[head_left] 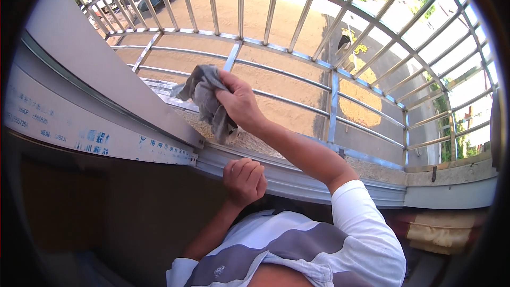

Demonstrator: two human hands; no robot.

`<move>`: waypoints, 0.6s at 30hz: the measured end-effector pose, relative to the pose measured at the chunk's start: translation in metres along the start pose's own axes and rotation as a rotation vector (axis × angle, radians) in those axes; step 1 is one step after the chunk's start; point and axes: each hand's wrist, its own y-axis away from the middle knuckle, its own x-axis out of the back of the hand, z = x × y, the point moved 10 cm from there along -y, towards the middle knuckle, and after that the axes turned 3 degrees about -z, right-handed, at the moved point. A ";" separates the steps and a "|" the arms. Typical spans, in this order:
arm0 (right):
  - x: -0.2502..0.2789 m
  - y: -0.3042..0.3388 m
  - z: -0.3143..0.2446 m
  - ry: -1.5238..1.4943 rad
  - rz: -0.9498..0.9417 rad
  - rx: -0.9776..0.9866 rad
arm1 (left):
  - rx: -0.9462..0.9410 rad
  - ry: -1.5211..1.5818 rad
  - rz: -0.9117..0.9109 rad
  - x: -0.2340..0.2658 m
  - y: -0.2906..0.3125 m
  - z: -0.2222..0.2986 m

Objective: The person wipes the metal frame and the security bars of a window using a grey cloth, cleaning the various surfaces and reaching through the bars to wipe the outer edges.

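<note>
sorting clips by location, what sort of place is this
Probably an open window above ground level, perhaps in a home: a sliding-window track, a metal bar cage outside it, and sandy ground seemingly lower down beyond the bars.

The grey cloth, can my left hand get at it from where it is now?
Probably yes: the left hand is curled at the window track, close to the hanging end of the grey cloth, and nothing visible blocks the way, though your right hand holds the cloth.
</note>
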 end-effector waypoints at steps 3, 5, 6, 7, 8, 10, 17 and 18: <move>0.049 -0.034 -0.053 -0.293 0.171 0.166 | -0.009 0.005 0.010 0.002 -0.003 0.001; 0.057 -0.046 -0.080 -0.420 0.207 0.169 | -0.008 0.007 0.006 0.002 -0.002 0.000; 0.057 -0.054 -0.081 -0.438 0.216 0.182 | -0.012 0.015 0.002 0.002 -0.001 0.000; 0.055 -0.062 -0.080 -0.456 0.225 0.194 | -0.009 0.008 0.005 0.002 0.000 0.000; 0.048 -0.068 -0.074 -0.456 0.235 0.195 | -0.012 0.007 -0.001 0.002 0.001 0.000; 0.026 -0.078 -0.053 -0.404 0.231 0.193 | -0.024 0.012 -0.008 0.002 0.000 0.002; -0.042 -0.042 0.110 1.101 -0.335 0.148 | -0.013 0.010 -0.037 -0.002 0.001 0.001; -0.056 -0.029 0.108 1.225 -0.318 0.223 | -0.003 -0.009 -0.044 -0.004 0.002 -0.001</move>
